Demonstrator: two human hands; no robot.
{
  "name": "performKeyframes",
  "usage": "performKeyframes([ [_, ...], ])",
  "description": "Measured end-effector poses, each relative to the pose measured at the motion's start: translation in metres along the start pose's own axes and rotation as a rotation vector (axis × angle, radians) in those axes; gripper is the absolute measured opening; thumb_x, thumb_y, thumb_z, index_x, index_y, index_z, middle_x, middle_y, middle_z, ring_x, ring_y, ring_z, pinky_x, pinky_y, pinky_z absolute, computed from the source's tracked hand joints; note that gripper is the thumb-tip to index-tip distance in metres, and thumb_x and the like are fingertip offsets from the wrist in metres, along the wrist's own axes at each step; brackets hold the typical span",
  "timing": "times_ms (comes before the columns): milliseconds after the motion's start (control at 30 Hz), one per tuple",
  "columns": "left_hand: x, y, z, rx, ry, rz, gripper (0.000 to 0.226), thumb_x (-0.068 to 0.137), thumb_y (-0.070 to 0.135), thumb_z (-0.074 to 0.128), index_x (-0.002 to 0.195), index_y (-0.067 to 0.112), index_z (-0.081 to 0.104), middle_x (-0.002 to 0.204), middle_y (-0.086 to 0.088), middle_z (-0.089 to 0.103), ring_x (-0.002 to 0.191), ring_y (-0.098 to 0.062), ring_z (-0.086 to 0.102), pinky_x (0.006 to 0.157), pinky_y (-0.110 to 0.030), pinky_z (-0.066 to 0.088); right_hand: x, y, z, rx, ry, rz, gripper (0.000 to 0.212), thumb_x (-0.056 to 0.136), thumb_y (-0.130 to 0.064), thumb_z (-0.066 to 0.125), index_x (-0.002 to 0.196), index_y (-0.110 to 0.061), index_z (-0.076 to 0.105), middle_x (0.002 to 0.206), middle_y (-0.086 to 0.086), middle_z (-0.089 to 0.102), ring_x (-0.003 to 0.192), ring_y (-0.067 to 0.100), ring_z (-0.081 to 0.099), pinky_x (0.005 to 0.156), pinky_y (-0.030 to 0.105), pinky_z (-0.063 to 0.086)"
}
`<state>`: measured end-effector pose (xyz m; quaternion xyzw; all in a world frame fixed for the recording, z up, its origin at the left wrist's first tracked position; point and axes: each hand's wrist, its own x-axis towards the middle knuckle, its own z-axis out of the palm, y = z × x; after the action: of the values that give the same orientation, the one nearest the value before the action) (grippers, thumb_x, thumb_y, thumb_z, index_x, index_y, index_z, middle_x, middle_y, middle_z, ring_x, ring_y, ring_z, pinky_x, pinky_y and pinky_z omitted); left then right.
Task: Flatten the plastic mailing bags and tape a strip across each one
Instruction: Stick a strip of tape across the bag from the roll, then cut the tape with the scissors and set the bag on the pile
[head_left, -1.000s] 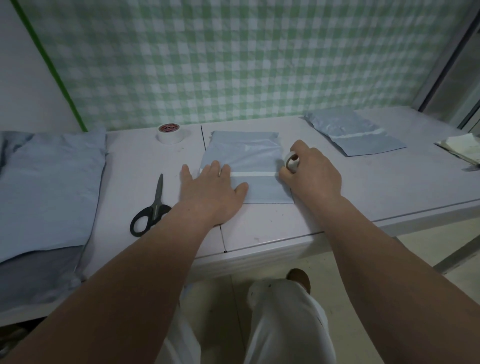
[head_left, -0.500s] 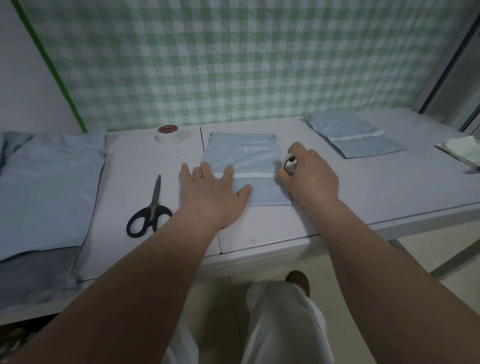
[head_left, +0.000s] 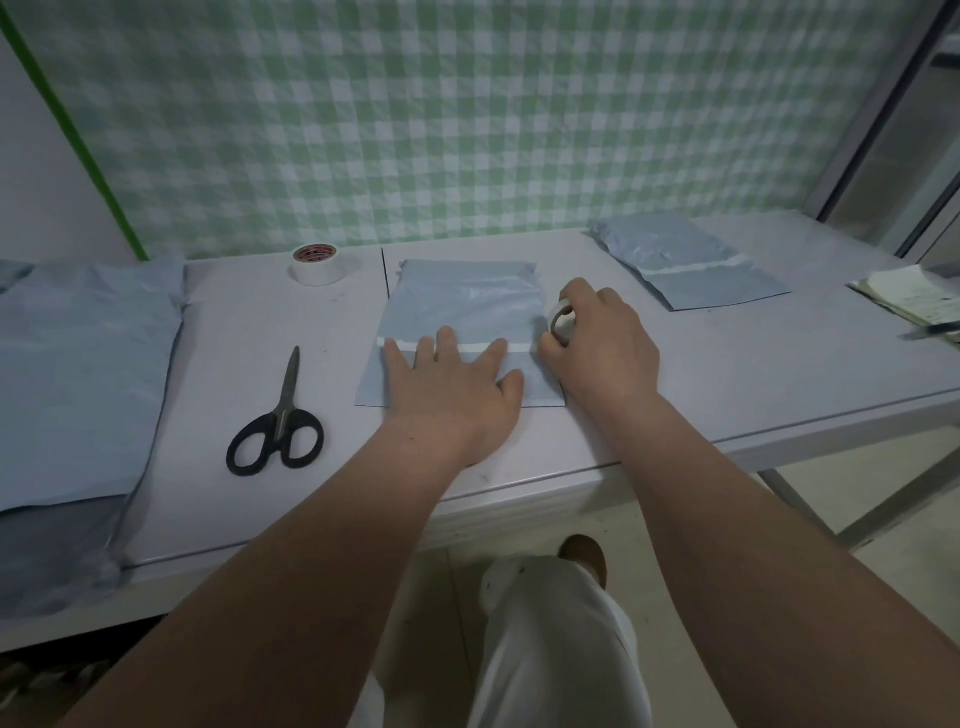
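A pale blue mailing bag (head_left: 467, 296) lies flat on the white table (head_left: 727, 374) in front of me. A white tape strip (head_left: 519, 346) runs across it from its left edge to the right. My left hand (head_left: 452, 389) presses flat on the bag's lower half, fingers spread over the strip. My right hand (head_left: 602, 343) sits at the bag's right edge and grips a small roll of tape (head_left: 560, 318) that the strip leads into. A second bag (head_left: 685, 270) with a white strip across it lies at the back right.
Black-handled scissors (head_left: 280, 421) lie left of the bag. A larger white tape roll (head_left: 314, 264) stands at the back. A stack of blue bags (head_left: 72, 374) covers the table's left end. Papers (head_left: 914, 301) rest at the far right. A checked green cloth hangs behind.
My left hand slid slightly left along the strip. My right hand with the roll stayed at the bag's right edge.
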<state>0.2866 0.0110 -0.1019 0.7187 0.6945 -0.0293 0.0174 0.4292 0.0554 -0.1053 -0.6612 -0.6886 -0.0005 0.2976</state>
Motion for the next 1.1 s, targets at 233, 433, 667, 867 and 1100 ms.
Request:
performKeyframes([
  [233, -0.015, -0.038, -0.006, 0.083, 0.098, -0.076, 0.048, 0.096, 0.040, 0.017, 0.129, 0.018, 0.044, 0.131, -0.012, 0.048, 0.121, -0.027, 0.047, 0.114, -0.055, -0.001, -0.002, 0.002, -0.002, -0.038, 0.007, 0.008, 0.033, 0.086, -0.035, 0.055, 0.115, -0.020, 0.049, 0.111, 0.007, 0.050, 0.102, 0.027, 0.045, 0.064, 0.032, 0.033],
  [433, -0.029, -0.086, -0.021, 0.015, 0.335, -0.261, 0.008, 0.088, 0.015, 0.044, 0.093, 0.016, 0.050, 0.103, -0.008, 0.054, 0.093, -0.027, 0.055, 0.086, -0.035, 0.032, -0.008, -0.001, -0.001, -0.107, 0.112, -0.068, 0.055, 0.082, -0.045, 0.061, 0.128, -0.019, 0.049, 0.122, 0.011, 0.047, 0.110, 0.032, 0.042, 0.079, 0.037, 0.039],
  [667, -0.030, -0.111, -0.023, -0.170, 0.163, -0.412, 0.009, 0.085, 0.009, 0.049, 0.078, 0.009, 0.043, 0.090, -0.007, 0.049, 0.082, -0.024, 0.051, 0.066, -0.030, 0.038, -0.019, -0.008, -0.003, -0.041, 0.295, -0.159, 0.038, 0.080, -0.031, 0.067, 0.111, -0.009, 0.063, 0.106, 0.016, 0.057, 0.098, 0.038, 0.051, 0.075, 0.040, 0.042],
  [867, -0.030, -0.101, -0.029, -0.347, 0.151, -0.391, 0.024, 0.073, 0.009, 0.062, 0.061, 0.008, 0.042, 0.064, -0.003, 0.047, 0.055, -0.016, 0.044, 0.045, -0.022, 0.029, -0.028, -0.010, -0.006, 0.011, 0.438, -0.141, 0.026, 0.080, -0.026, 0.065, 0.101, -0.011, 0.067, 0.102, 0.014, 0.061, 0.097, 0.037, 0.052, 0.070, 0.037, 0.042],
  [1100, -0.035, -0.083, -0.047, -0.889, 0.152, -0.317, 0.010, 0.070, 0.006, 0.065, 0.066, -0.003, 0.063, 0.059, -0.009, 0.050, 0.058, -0.022, 0.046, 0.054, -0.026, 0.035, -0.047, -0.024, -0.016, 0.295, 0.343, -0.087, 0.017, 0.090, -0.024, 0.053, 0.096, -0.015, 0.067, 0.092, 0.001, 0.062, 0.097, 0.022, 0.046, 0.077, 0.021, 0.029],
])
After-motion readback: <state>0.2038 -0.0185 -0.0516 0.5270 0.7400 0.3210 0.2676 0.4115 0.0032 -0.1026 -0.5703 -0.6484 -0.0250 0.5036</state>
